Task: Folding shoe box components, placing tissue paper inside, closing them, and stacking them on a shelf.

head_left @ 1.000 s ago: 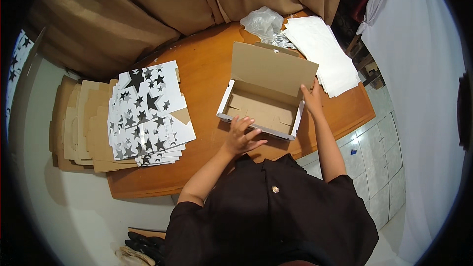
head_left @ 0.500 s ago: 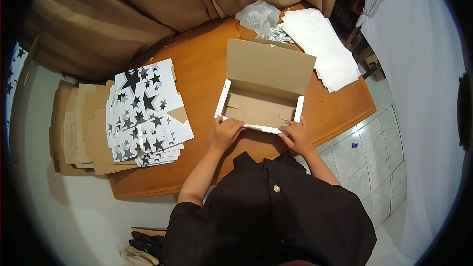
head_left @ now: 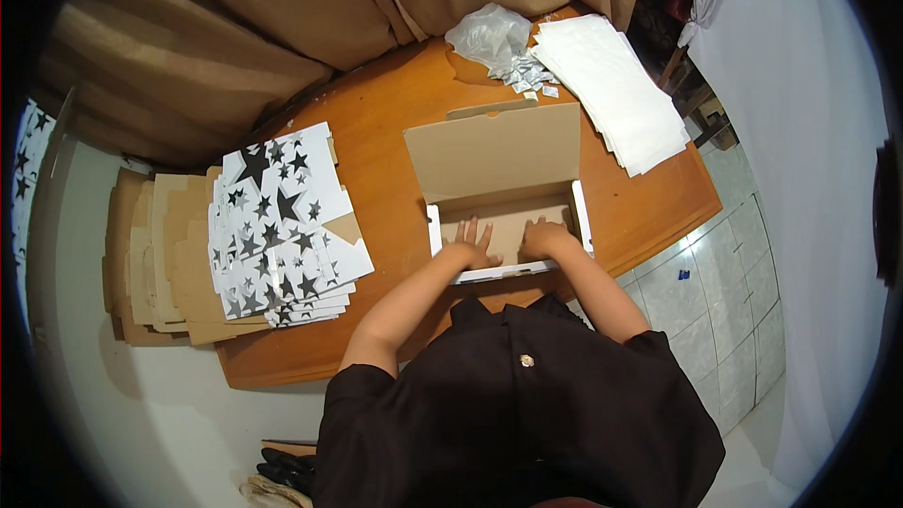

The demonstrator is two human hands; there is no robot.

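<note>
A cardboard box [head_left: 499, 155], white outside and plain brown inside, lies on the table in front of me with its lid raised on the far side. My left hand [head_left: 473, 243] reaches over the near wall into the box. Its fingers are spread on the brown bottom and hold nothing. Inside the right part of the box, my right hand [head_left: 546, 239] presses on the bottom with bent, slightly parted fingers; nothing shows in its grasp.
Flat star-printed cardboard sheets [head_left: 282, 216] are stacked on the wooden table's [head_left: 376, 113] left side, beside brown ones [head_left: 179, 254]. Toward the back lie a clear plastic bag [head_left: 489, 38], small silvery packets [head_left: 531, 75] and a pile of white sheets [head_left: 616, 94]. A brown curtain [head_left: 235, 38] hangs behind.
Both hands have moved from the box's near corners into its inside and onto the bottom. The box has turned slightly and come nearer to me, uncovering the small packets behind its lid.
</note>
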